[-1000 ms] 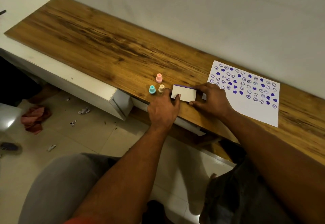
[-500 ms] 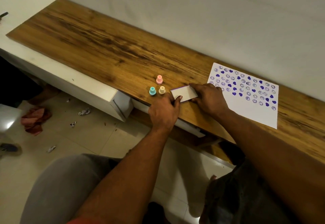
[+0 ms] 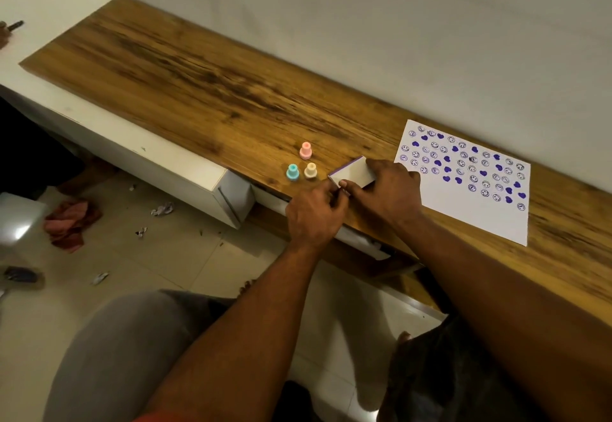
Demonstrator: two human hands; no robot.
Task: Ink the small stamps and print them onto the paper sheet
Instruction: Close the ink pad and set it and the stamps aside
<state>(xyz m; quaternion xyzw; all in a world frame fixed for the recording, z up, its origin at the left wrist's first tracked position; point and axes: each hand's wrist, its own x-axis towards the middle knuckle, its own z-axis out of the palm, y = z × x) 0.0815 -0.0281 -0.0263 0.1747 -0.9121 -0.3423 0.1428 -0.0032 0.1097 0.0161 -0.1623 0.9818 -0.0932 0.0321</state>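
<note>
Near the front edge of the wooden bench (image 3: 205,90), a small white ink pad case (image 3: 354,173) with a purple edge is gripped from both sides: the left hand (image 3: 313,213) is closed on its near corner, and the right hand (image 3: 389,190) is closed over its right end. Just left of the case, three small stamps are set upright: a pink stamp (image 3: 305,150), a blue stamp (image 3: 292,171) and a cream stamp (image 3: 310,170). The paper sheet (image 3: 477,209), printed with purple hearts and faces, lies flat just right of the right hand, toward the bench's back edge and wall. Paper scraps (image 3: 162,209) and a red cloth (image 3: 71,223) lie on the floor below.
</note>
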